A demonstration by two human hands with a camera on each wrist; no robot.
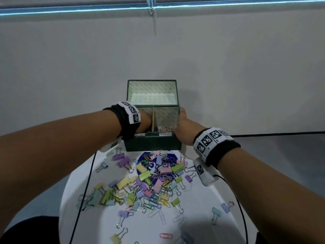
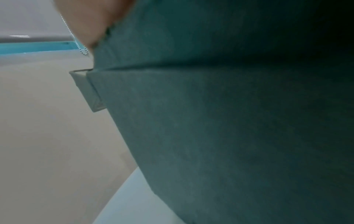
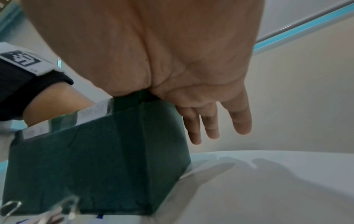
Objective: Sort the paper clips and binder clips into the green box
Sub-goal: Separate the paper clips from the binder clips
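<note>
The green box [image 1: 153, 143] stands at the far edge of the round white table [image 1: 202, 217], its lid [image 1: 152, 92] upright and a divider splitting it into two compartments. Several coloured paper clips [image 1: 165, 129] lie in the right compartment. My left hand [image 1: 145, 120] reaches down into the left compartment, where its fingers are hidden. In the left wrist view only the box's outer wall [image 2: 210, 121] and a bit of skin show. My right hand [image 1: 182, 127] rests its palm [image 3: 172, 60] against the box's right corner [image 3: 95, 159], fingers [image 3: 210, 125] straight. A pile of pastel binder clips and paper clips [image 1: 151, 180] lies in front of the box.
Loose clips are scattered toward the near table edge, such as a pink paper clip [image 1: 166, 235] and a teal binder clip [image 1: 216, 213]. Black cables [image 1: 84, 191] run down both sides of the table. A blue sticker [image 1: 146, 159] lies under the pile. A grey wall is behind the box.
</note>
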